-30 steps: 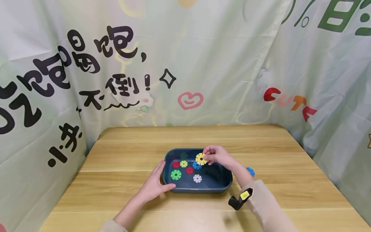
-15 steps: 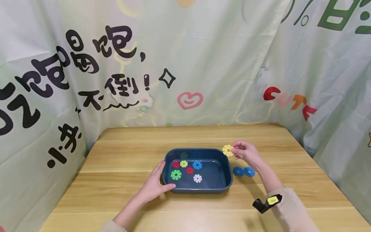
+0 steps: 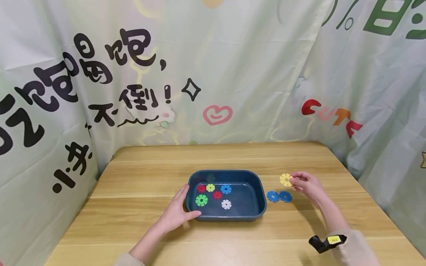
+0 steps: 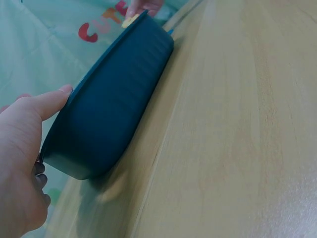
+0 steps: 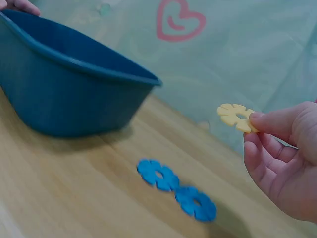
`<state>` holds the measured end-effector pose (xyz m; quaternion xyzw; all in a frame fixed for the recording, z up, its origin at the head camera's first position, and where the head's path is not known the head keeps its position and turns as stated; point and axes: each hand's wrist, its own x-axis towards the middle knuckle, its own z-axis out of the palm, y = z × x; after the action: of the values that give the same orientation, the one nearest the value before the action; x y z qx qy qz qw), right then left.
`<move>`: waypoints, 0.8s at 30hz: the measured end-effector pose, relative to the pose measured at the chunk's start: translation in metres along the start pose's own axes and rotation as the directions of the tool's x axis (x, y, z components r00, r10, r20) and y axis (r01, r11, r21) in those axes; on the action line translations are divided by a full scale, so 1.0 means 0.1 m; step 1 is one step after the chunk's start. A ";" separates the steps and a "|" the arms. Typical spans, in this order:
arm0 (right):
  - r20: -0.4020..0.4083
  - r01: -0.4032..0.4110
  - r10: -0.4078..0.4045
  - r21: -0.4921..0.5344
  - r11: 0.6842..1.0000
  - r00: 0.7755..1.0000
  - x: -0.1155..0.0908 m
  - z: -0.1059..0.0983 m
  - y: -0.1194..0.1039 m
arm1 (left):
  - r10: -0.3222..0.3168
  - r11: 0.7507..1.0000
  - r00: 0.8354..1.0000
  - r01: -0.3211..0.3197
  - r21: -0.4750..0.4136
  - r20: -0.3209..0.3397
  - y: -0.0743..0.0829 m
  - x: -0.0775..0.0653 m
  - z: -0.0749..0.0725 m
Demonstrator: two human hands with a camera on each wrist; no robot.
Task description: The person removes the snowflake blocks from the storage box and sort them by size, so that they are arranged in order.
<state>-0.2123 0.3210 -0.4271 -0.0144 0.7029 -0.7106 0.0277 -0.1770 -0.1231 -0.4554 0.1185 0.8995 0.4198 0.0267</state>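
Note:
My right hand (image 3: pixel 307 186) pinches a yellow snowflake building disc (image 3: pixel 286 180) between thumb and fingers, held above the table right of a dark blue plastic basin (image 3: pixel 233 217). In the right wrist view the yellow disc (image 5: pixel 233 115) stands out beyond the fingertips. Two blue snowflake discs (image 3: pixel 279 196) lie side by side on the table below it, edges touching. My left hand (image 3: pixel 176 210) holds the basin's left end, thumb on the near rim and fingers along the outer side. Inside lie several discs: green (image 3: pixel 201 200), white (image 3: pixel 226 204), blue (image 3: pixel 226 189), red and yellow-green.
The wooden table (image 3: pixel 149 232) runs back to a printed cloth curtain (image 3: pixel 253 74), which also hangs along both sides. A black camera mount (image 3: pixel 327 243) sits on my right wrist.
My right hand has carried the yellow disc rightward, from over the basin to above the table beside the two blue discs. My left hand and the basin have stayed put.

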 end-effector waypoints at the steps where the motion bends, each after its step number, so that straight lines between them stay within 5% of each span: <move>1: -0.011 -0.009 0.009 -0.013 1.000 1.000 -0.02 -0.04 0.02 | 0.000 1.000 1.000 0.000 0.000 0.000 0.00 0.00 0.00; 12: -0.102 -0.142 0.135 -0.060 0.988 0.986 -0.19 -0.37 0.26 | -0.004 1.000 1.000 0.004 0.005 -0.003 -0.01 0.00 0.00; 24: -0.123 -0.210 0.186 -0.225 0.951 0.975 -0.21 -0.42 0.36 | 0.003 1.000 1.000 -0.003 -0.010 0.000 -0.01 0.00 0.02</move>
<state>-0.1928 0.3638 -0.4633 0.0887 0.7808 -0.6153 0.0619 -0.1764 -0.1224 -0.4569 0.1198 0.8972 0.4243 0.0269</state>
